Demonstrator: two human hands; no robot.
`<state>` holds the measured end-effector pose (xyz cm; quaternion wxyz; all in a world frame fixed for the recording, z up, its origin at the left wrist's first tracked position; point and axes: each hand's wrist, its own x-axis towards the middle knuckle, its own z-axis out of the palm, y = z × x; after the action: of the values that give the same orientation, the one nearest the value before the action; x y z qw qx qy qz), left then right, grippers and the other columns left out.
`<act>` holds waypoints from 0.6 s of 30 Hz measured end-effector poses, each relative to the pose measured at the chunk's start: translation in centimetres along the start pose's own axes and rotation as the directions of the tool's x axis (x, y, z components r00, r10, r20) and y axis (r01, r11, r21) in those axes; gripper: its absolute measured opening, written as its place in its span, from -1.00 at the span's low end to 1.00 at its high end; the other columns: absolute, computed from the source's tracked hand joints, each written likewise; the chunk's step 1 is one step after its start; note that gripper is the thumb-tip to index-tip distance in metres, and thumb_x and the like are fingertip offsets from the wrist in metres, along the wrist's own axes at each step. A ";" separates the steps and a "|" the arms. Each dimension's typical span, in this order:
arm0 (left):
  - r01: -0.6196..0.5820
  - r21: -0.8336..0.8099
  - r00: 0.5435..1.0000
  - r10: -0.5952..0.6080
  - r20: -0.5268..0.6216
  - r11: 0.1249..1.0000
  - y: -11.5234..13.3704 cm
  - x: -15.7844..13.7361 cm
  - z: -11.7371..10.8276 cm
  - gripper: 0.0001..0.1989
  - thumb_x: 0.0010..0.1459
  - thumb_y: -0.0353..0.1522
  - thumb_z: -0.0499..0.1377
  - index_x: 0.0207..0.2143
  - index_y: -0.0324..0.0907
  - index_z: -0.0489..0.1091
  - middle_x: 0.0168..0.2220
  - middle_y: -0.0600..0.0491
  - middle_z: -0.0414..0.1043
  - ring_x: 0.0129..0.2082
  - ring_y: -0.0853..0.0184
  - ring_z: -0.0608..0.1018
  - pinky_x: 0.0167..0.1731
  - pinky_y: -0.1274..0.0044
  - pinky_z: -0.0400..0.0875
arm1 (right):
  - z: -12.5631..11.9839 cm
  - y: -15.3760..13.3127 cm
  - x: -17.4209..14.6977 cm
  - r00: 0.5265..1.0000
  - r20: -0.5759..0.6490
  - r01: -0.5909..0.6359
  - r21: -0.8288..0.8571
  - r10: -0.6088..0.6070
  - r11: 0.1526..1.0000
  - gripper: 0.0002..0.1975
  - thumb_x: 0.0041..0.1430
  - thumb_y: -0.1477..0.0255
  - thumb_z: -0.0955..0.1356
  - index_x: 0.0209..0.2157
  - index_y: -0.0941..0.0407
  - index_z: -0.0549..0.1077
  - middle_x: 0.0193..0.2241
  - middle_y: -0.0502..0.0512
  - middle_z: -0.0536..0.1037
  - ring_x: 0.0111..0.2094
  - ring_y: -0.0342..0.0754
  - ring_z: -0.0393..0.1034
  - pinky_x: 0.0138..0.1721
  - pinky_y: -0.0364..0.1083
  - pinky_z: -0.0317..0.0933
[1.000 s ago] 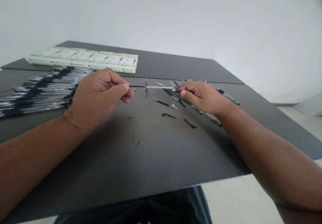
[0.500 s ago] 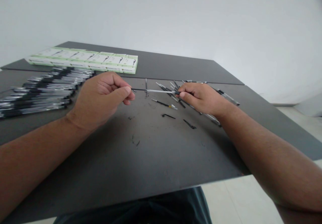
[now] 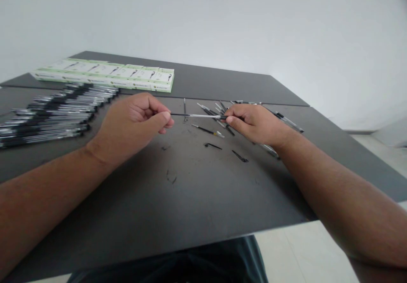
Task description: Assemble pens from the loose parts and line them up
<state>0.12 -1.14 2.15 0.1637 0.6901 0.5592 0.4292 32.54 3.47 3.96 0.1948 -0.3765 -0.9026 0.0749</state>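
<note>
Dark table (image 3: 190, 202): left hand (image 3: 136, 117), right hand (image 3: 257, 123) pinch pen (image 3: 205, 116).

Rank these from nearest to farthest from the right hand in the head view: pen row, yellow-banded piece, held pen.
1. Held pen: pinched in the right hand, pointing left.
2. Yellow-banded piece: on the table, just left of the right hand.
3. Pen row: far left, beyond the left hand.
</note>
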 end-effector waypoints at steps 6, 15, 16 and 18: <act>-0.146 0.173 0.981 0.120 0.150 0.974 -0.3 -0.6 0.7 -0.77 0.20 -0.12 0.28 -0.26 -0.03 0.61 -0.39 0.10 0.65 -0.39 0.23 0.64 -0.31 0.42 0.45 | 0.8 -2.0 -0.2 0.999 0.052 0.020 -0.109 -0.015 0.994 -0.73 0.40 0.35 0.33 -0.06 0.10 0.66 -0.19 0.14 0.73 -0.20 0.04 0.56 -0.17 -0.05 0.27; -0.307 0.170 0.892 0.221 0.394 0.936 1.2 -1.7 1.7 -0.73 0.29 -0.15 0.15 -0.17 0.00 0.62 -0.27 0.09 0.71 -0.28 0.24 0.69 -0.28 0.44 0.47 | 2.1 -5.9 -0.8 0.994 0.088 0.069 -0.008 -0.068 0.998 -0.80 0.35 0.43 0.40 -0.04 0.09 0.63 -0.22 0.09 0.74 -0.26 -0.01 0.57 -0.20 -0.09 0.28; -0.305 0.162 0.889 0.220 0.402 0.938 1.3 -1.7 1.7 -0.73 0.29 -0.14 0.16 -0.15 0.00 0.62 -0.25 0.08 0.72 -0.27 0.23 0.70 -0.26 0.43 0.49 | 2.1 -5.8 -0.7 0.993 0.093 0.072 -0.010 -0.070 0.997 -0.80 0.36 0.43 0.40 -0.04 0.08 0.63 -0.22 0.09 0.73 -0.26 0.00 0.57 -0.21 -0.09 0.28; -0.285 0.128 0.892 0.214 0.399 0.950 1.3 -1.7 1.6 -0.73 0.28 -0.14 0.19 -0.09 0.01 0.60 -0.22 0.08 0.73 -0.24 0.23 0.71 -0.22 0.43 0.53 | 2.0 -5.6 -0.6 0.994 0.099 0.055 -0.017 -0.053 0.998 -0.81 0.35 0.43 0.40 -0.05 0.07 0.63 -0.23 0.08 0.73 -0.27 -0.01 0.56 -0.23 -0.09 0.26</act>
<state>2.18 -2.70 1.40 0.1482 0.8385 0.4601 0.2515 28.51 -0.89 3.48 0.1482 -0.3495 -0.9218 0.0794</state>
